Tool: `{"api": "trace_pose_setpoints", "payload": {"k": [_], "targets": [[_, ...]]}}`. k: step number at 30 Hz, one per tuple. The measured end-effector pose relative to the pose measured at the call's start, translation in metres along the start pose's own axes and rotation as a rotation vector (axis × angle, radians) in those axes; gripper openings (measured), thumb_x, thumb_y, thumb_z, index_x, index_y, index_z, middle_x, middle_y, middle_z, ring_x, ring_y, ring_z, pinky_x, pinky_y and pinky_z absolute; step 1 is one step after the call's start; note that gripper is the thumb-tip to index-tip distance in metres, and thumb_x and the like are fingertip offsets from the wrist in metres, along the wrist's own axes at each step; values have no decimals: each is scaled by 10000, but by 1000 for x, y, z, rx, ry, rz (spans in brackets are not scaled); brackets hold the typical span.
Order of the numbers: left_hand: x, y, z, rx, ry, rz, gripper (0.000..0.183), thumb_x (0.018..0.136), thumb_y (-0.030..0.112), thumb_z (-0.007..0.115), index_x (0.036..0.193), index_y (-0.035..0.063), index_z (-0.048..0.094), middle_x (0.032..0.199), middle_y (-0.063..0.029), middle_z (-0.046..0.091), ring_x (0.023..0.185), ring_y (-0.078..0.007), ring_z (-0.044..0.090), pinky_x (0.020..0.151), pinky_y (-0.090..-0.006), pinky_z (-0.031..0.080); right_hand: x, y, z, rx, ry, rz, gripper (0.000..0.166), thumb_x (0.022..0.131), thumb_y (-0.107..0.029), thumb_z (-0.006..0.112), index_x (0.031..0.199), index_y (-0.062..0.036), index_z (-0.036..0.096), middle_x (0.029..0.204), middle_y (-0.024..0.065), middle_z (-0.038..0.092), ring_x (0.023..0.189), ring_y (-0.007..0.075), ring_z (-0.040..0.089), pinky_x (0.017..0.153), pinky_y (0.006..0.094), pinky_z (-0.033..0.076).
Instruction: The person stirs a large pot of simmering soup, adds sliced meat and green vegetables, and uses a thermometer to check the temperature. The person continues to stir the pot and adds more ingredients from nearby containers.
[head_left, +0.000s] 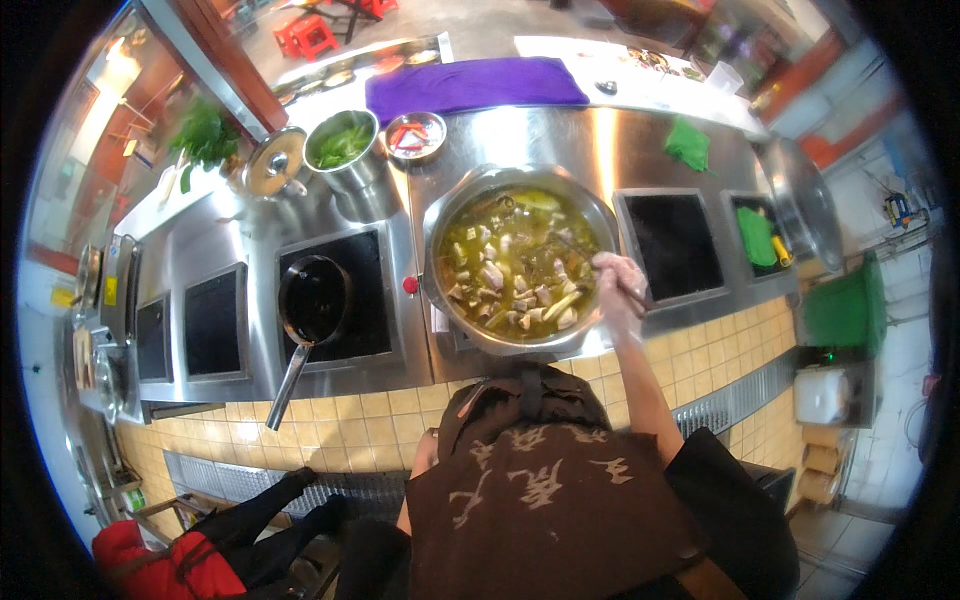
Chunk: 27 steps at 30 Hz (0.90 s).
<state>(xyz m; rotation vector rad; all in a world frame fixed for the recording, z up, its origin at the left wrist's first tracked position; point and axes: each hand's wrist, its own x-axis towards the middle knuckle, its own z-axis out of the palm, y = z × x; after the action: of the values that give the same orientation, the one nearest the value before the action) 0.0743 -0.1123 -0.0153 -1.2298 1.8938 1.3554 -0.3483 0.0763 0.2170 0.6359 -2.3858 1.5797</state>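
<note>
My right hand (621, 281), in a clear plastic glove, grips a thin dark utensil (639, 299), probably chopsticks. Its far end reaches into a large steel pot (525, 349) at the pot's right side. Inside is yellow-green broth (517, 247) with pale chunks that look like meat or fish, along with green vegetable pieces. My left hand is out of view; only a bit of that forearm (424, 452) shows beside my brown apron (547, 510).
Left of the pot, a black frying pan (313, 300) sits on a cooktop, its handle past the counter edge. Behind it stand a steel pot of greens (341, 148) and a small bowl (415, 136). Green cloths (686, 144) lie right. Someone in red (172, 562) is at lower left.
</note>
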Motion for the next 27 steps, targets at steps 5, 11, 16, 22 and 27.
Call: {"api": "trace_pose_setpoints", "payload": {"k": [5, 11, 16, 22, 27], "targets": [[33, -26, 8, -151, -5, 13, 665, 734, 383, 753, 1181, -70, 561, 1032, -273, 670, 1000, -317, 661, 788, -367, 511, -26, 9, 36, 168, -50, 57, 186, 905, 55, 485, 869, 2, 659, 959, 88, 662, 872, 152, 638, 806, 259, 555], [33, 25, -2, -155, -12, 16, 649, 765, 379, 727, 1215, -53, 550, 1040, -252, 678, 986, -298, 670, 780, -363, 519, -1, -5, -4, 474, -124, 393, 196, 881, 26, 489, 873, -19, 680, 854, 56, 671, 689, 86, 596, 581, 229, 511], [42, 21, 3, -61, 16, 56, 665, 760, 393, 728, 1227, -46, 547, 1009, -235, 690, 968, -286, 676, 776, -355, 520, 5, 35, -25, 228, 99, 44, 195, 891, 21, 485, 853, -27, 671, 816, 39, 657, 690, 80, 594, 595, 217, 495], [38, 8, 8, -95, -25, 75, 704, 764, 399, 720, 1235, -88, 528, 1012, -250, 683, 978, -310, 670, 791, -361, 512, -42, 12, 0, 321, -199, 211, 153, 884, 9, 522, 843, -6, 668, 852, 53, 659, 720, 100, 587, 672, 240, 506], [36, 14, 11, -55, 23, 75, 679, 762, 415, 714, 1202, -79, 562, 1036, -253, 675, 999, -317, 660, 811, -363, 509, -3, -17, -45, 393, -351, 266, 164, 870, 28, 521, 821, -3, 674, 891, 83, 676, 767, 115, 607, 669, 250, 518]]}}
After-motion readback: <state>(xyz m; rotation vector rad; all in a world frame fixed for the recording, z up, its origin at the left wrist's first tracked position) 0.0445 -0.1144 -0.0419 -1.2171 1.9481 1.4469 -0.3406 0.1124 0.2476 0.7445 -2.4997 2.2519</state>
